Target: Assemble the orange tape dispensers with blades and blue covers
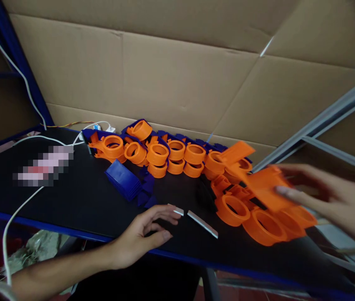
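My left hand (pixel 144 234) rests on the black tabletop (pixel 80 205) near its front edge, fingers loosely curled and apart, holding nothing, fingertips close to a small metal blade piece (pixel 177 210). A longer metal strip (pixel 202 223) lies just right of it. My right hand (pixel 328 200) is blurred by motion at the right and grips a flat orange plastic part (pixel 265 188) over a heap of orange ring-shaped parts (pixel 246 213).
A row of orange rings with blue pieces (pixel 164 152) runs along the cardboard back wall (pixel 164 75). A stack of blue plates (pixel 122 179) lies mid-table. A white cable (pixel 17 213) crosses the left side. A metal frame bar (pixel 330 117) slants at right.
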{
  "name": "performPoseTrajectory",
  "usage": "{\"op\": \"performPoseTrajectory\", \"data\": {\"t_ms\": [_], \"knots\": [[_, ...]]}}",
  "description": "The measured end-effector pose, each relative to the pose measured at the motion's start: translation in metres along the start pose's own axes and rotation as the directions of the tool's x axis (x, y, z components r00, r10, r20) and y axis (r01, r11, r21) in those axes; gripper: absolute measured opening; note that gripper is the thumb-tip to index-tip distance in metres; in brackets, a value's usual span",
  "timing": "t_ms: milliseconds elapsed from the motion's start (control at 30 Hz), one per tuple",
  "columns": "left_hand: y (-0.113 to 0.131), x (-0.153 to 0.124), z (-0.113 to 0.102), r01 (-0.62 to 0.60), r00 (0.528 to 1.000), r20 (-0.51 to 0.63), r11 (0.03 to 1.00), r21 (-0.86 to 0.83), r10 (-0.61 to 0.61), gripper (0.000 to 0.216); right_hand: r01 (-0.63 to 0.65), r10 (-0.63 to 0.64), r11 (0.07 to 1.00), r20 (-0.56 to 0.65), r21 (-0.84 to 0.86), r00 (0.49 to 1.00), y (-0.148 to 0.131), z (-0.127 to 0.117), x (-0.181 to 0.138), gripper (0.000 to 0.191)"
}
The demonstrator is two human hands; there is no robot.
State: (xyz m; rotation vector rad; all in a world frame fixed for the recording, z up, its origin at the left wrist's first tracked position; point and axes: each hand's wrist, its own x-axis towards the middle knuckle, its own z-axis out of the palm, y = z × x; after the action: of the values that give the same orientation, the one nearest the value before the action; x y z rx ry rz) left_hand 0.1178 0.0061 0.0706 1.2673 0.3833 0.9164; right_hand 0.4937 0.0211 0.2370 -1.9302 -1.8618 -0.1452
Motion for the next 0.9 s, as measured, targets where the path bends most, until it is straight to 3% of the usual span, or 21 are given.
{"op": "performPoseTrajectory", "data": {"t_ms": [33, 100, 200, 300, 367, 467, 600, 733, 900], "knots": [[-0.002, 0.000, 0.000, -0.044, 0.999, -0.010, 0.998, -0.034, 0.044, 0.058, 0.036, -0.053, 0.990, 0.123, 0.137, 0.991, -0.025, 0.013, -0.017, 0.060], [-0.004, -0.003, 0.001, -0.115, 0.993, -0.046, 0.989, -0.096, 0.111, 0.063, 0.087, -0.157, 0.954, 0.230, 0.287, 0.960, -0.077, 0.038, -0.050, 0.055], [-0.003, -0.008, 0.002, -0.137, 0.989, -0.085, 0.972, -0.191, 0.122, 0.059, 0.145, -0.337, 0.893, 0.419, 0.426, 0.843, -0.140, 0.068, -0.087, 0.049], [0.003, -0.010, 0.002, -0.105, 0.988, -0.145, 0.939, -0.327, 0.060, 0.056, 0.230, -0.450, 0.852, 0.432, 0.471, 0.782, -0.165, 0.083, -0.095, 0.044], [0.008, -0.008, 0.001, -0.105, 0.971, -0.240, 0.907, -0.408, 0.004, 0.052, 0.293, -0.444, 0.870, 0.374, 0.396, 0.814, -0.158, 0.088, -0.090, 0.036], [0.012, -0.003, -0.001, -0.058, 0.946, -0.309, 0.884, -0.464, -0.100, 0.053, 0.342, -0.351, 0.936, 0.256, 0.083, 0.901, -0.126, 0.100, -0.083, 0.035], [0.007, -0.001, -0.006, 0.068, 0.963, -0.193, 0.864, -0.499, -0.187, 0.063, 0.344, -0.309, 0.890, 0.159, -0.299, 0.938, -0.089, 0.127, -0.098, 0.028], [0.000, 0.000, -0.009, 0.117, 0.966, -0.147, 0.871, -0.477, -0.210, 0.055, 0.357, -0.342, 0.861, 0.107, -0.362, 0.934, -0.086, 0.143, -0.114, 0.026], [-0.004, 0.002, -0.010, 0.138, 0.972, -0.109, 0.883, -0.449, -0.208, 0.042, 0.322, -0.357, 0.867, -0.023, -0.379, 0.934, -0.091, 0.143, -0.114, 0.029]]}}
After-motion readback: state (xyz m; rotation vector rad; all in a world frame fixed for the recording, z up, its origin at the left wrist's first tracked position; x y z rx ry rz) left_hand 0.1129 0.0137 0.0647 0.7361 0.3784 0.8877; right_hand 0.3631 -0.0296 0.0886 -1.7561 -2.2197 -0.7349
